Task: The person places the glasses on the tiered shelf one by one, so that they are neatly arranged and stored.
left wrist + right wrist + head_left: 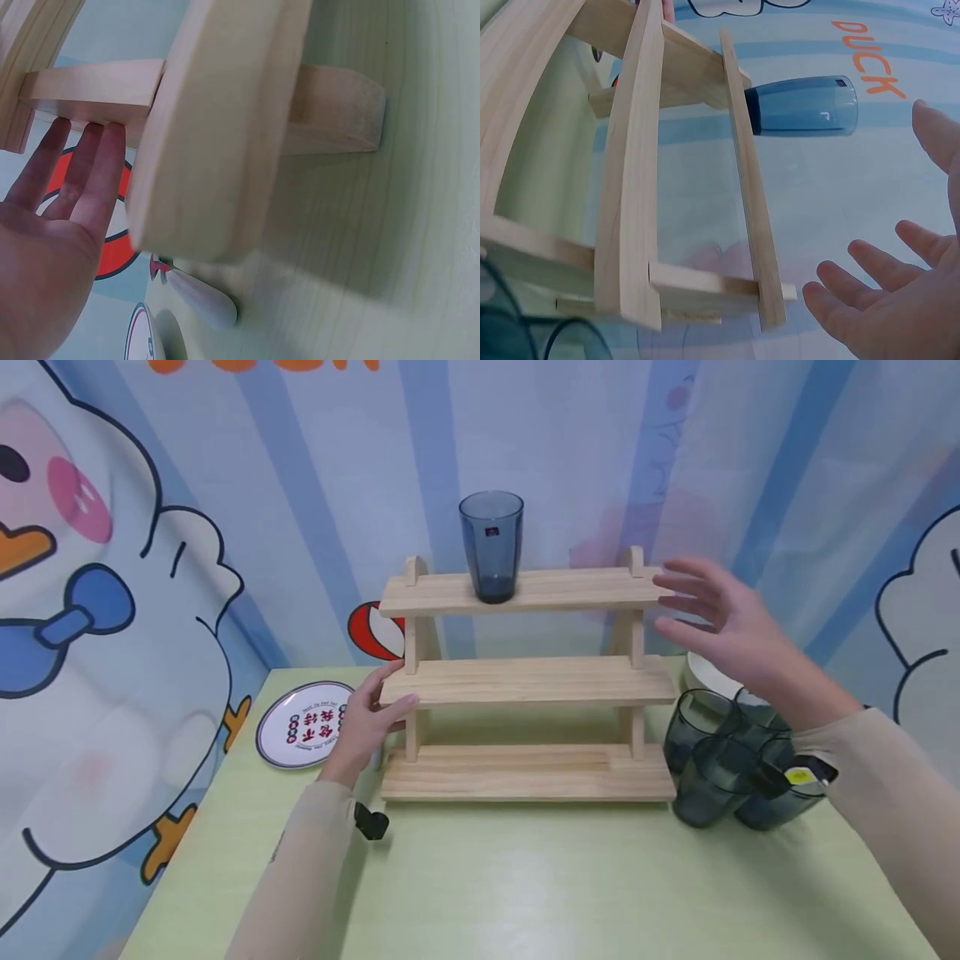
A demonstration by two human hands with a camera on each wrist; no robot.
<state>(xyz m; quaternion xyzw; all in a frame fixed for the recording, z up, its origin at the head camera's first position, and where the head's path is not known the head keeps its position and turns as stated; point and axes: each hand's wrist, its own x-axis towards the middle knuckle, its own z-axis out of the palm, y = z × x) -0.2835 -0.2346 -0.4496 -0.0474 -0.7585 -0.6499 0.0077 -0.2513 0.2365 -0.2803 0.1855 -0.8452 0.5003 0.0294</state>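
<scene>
A three-tier wooden display rack (528,681) stands on the table, with a blue-tinted glass (492,547) upright on its top shelf. My left hand (360,727) holds the rack's left end at the middle shelf, thumb at the front edge. In the left wrist view, fingers (94,172) of that hand lie against the side support. My right hand (727,614) is raised beside the top shelf's right end, fingers spread and nothing in it. Below it, several dark tinted glasses (708,785) stand clustered right of the rack, partly hidden by my right forearm.
An oval white plate (303,727) with red lettering lies left of the rack. A white spoon-like piece (202,300) lies near it. Behind the glasses is a white bowl (705,675), partly covered. A cartoon-printed curtain (322,527) hangs behind the pale green table (540,877).
</scene>
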